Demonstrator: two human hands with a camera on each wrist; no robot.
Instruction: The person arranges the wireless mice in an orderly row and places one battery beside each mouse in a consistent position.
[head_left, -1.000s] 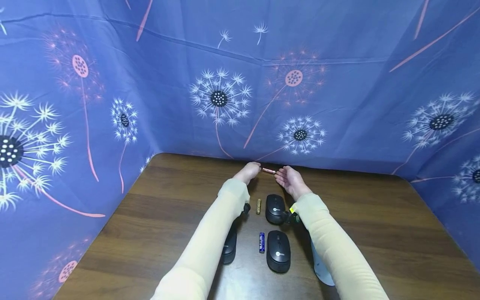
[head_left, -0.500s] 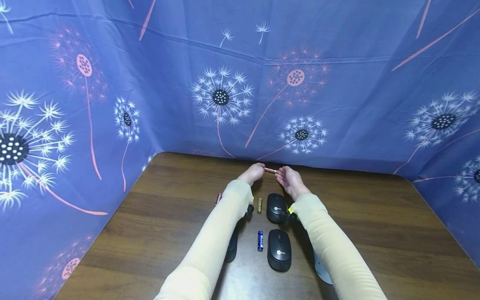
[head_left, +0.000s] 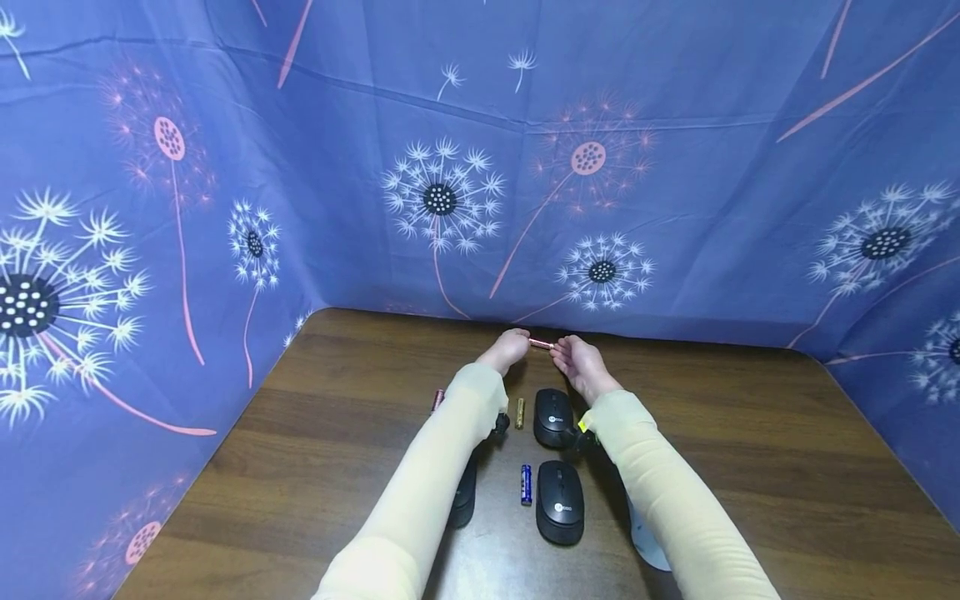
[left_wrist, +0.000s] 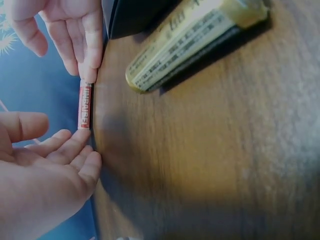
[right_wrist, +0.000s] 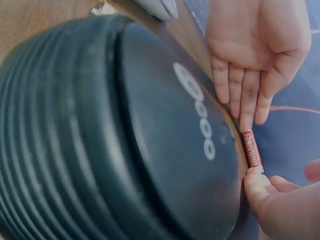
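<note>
A red battery [head_left: 542, 343] lies crosswise near the table's back edge, between my two hands. Fingertips of my left hand [head_left: 510, 347] touch its left end, and those of my right hand [head_left: 582, 363] meet its right end. In the left wrist view the left hand [left_wrist: 55, 170] has its palm turned up and its fingers nearly straight. The right wrist view has the right hand [right_wrist: 287, 205] at the lower right, fingers extended against the battery [right_wrist: 252, 150]. Neither hand grips it. A gold battery [head_left: 520, 413] and a black mouse [head_left: 553, 417] lie nearer me.
Closer to the front are a blue battery [head_left: 526, 485] and a second black mouse [head_left: 560, 502]. My left sleeve partly covers another dark mouse [head_left: 465, 498] and a red battery [head_left: 438, 399]. A light-blue object [head_left: 649, 543] shows under my right forearm. Patterned blue cloth [head_left: 480, 167] hangs behind the table.
My left hand has shifted slightly right, up to the red battery's end. Another red battery has come into sight beside the left sleeve. The blue battery has rolled slightly. The right hand stays put.
</note>
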